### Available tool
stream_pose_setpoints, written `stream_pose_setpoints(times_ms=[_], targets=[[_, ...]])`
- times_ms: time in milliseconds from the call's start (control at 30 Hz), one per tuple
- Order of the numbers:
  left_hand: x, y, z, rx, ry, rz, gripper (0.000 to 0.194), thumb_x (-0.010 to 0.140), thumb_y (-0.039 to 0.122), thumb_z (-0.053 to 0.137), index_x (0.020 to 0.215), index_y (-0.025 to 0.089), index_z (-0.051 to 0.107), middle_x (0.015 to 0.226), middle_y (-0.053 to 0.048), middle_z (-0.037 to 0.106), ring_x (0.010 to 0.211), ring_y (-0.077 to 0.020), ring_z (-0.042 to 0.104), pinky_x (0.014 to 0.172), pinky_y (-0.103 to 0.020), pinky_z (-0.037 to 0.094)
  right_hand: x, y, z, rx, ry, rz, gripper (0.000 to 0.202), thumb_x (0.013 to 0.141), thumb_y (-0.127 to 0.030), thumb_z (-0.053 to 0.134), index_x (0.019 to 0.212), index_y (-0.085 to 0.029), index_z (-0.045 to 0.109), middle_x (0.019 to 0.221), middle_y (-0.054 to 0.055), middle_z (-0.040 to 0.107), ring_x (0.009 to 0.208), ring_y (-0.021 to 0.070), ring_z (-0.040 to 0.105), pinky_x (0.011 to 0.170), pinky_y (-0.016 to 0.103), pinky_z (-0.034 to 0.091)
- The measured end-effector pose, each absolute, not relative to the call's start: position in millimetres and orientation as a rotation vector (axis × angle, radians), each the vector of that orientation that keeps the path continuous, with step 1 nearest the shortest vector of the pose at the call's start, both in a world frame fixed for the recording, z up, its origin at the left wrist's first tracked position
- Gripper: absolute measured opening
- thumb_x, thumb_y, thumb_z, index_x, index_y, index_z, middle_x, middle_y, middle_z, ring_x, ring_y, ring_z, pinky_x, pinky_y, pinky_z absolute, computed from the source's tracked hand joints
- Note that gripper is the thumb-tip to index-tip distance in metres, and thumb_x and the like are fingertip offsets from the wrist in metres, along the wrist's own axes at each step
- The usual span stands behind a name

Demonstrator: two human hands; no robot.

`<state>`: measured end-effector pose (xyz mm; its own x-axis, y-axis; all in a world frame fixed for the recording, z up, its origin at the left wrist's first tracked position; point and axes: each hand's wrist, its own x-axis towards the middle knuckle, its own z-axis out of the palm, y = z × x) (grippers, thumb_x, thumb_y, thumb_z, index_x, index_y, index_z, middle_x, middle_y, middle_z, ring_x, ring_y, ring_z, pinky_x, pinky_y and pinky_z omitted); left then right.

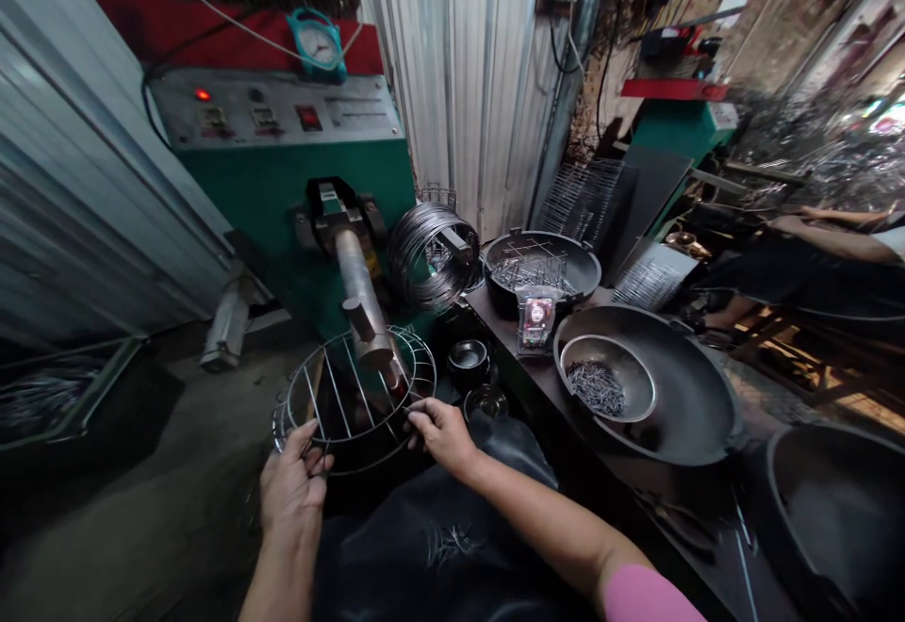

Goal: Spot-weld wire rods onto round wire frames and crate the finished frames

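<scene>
The left hand [293, 481] reaches up with thumb over and fingers curled under, its grip closed on the front left rim of a round wire rack [348, 437]. The right hand [444, 435], forearm slanting inward, bunches its fingertips by the rack's right rim; whether they clasp rim or loose wire, I cannot tell. The rack sits below a cylindrical metal machine arm [362, 287], over a glossy black apron [396, 565]: shiny circular rings, crossed by straight parallel rods. On the bench [487, 313], a steel bowl [640, 372] of short wire pieces rests in a wide dark pan [697, 396].
</scene>
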<state>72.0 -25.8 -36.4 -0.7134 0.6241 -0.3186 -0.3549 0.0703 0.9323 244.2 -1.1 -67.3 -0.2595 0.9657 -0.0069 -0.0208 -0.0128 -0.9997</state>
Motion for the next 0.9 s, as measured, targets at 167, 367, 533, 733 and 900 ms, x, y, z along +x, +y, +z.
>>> stream_pose_setpoints(times_ms=[167, 367, 533, 733, 900], targets=[[77.0, -24.9, -33.0, 0.132, 1.539, 1.789, 0.039, 0.039, 0.025, 0.073, 0.066, 0.017, 0.046, 0.054, 0.008, 0.043, 0.04, -0.0034, 0.032, 0.035, -0.018, 0.023, 246.7, 1.4, -69.4, -1.074, -1.371, 1.476, 0.011, 0.076, -0.025, 0.051, 0.081, -0.017, 0.057, 0.064, -0.002, 0.06, 0.046, 0.0096, 0.057, 0.037, 0.017, 0.039], [74.1, -24.4, -35.7, 0.122, 1.509, 1.823, 0.041, 0.043, 0.027, 0.073, 0.066, 0.018, 0.041, 0.052, 0.012, 0.035, 0.038, -0.0017, 0.025, 0.036, -0.018, 0.024, 246.0, 5.0, -66.0, -1.041, -1.406, 1.437, 0.017, 0.075, -0.031, 0.051, 0.082, -0.017, 0.058, 0.063, -0.001, 0.06, 0.048, 0.0108, 0.058, 0.037, 0.017, 0.039], [72.4, -25.0, -40.3, 0.118, 1.491, 1.839, 0.041, 0.043, 0.028, 0.074, 0.068, 0.018, 0.043, 0.053, 0.011, 0.035, 0.038, -0.0018, 0.025, 0.036, -0.018, 0.024, 245.8, 5.0, -63.4, -1.055, -1.469, 1.381, 0.016, 0.076, -0.029, 0.051, 0.081, -0.017, 0.06, 0.058, -0.001, 0.059, 0.047, 0.0114, 0.057, 0.038, 0.018, 0.039], [71.1, -23.9, -41.6, 0.112, 1.457, 1.846, 0.04, 0.044, 0.025, 0.074, 0.066, 0.018, 0.042, 0.051, 0.011, 0.033, 0.038, -0.0018, 0.023, 0.035, -0.018, 0.021, 249.7, 3.8, -61.7, -1.056, -1.577, 1.327, 0.014, 0.077, -0.027, 0.05, 0.08, -0.017, 0.06, 0.054, -0.002, 0.057, 0.046, 0.0111, 0.056, 0.041, 0.019, 0.04], [71.5, -23.7, -42.5, 0.118, 1.451, 1.853, 0.039, 0.044, 0.025, 0.075, 0.07, 0.018, 0.046, 0.052, 0.011, 0.035, 0.039, -0.0018, 0.024, 0.036, -0.017, 0.022, 250.0, 5.5, -65.6, -1.067, -1.625, 1.335, 0.012, 0.077, -0.026, 0.051, 0.078, -0.018, 0.061, 0.054, -0.002, 0.058, 0.049, 0.0113, 0.057, 0.041, 0.018, 0.04]])
